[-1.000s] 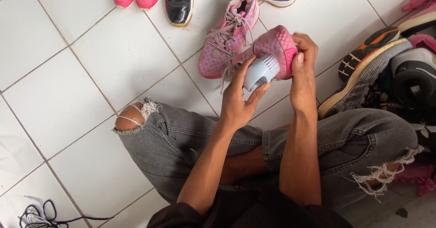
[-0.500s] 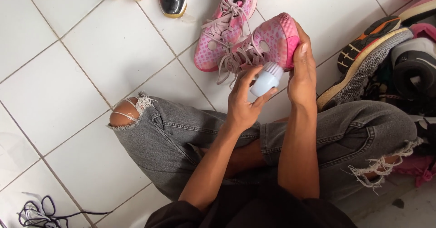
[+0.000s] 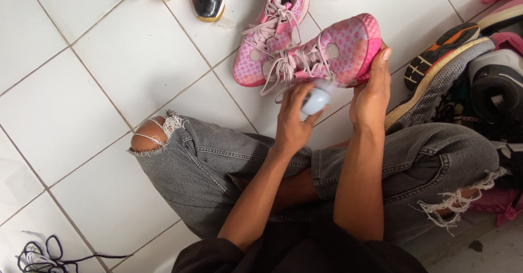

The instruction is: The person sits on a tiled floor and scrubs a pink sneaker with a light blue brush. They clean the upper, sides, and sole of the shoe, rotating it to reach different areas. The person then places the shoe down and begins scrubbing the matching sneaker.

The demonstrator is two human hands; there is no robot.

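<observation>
Left hand [image 3: 294, 121] grips a pale brush [image 3: 316, 101]; right hand [image 3: 372, 90] clasps the pink sneaker [image 3: 332, 52].

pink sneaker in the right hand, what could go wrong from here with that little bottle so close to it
1. The right hand grips the pink sneaker only at its toe end, tilted in the air; it might slip or swing.
2. Its loose laces dangle right by the small pale bottle in the left hand and could snag or get wet.
3. Anything that comes out of the bottle could land on the second pink sneaker below, or on the grey jeans.
</observation>
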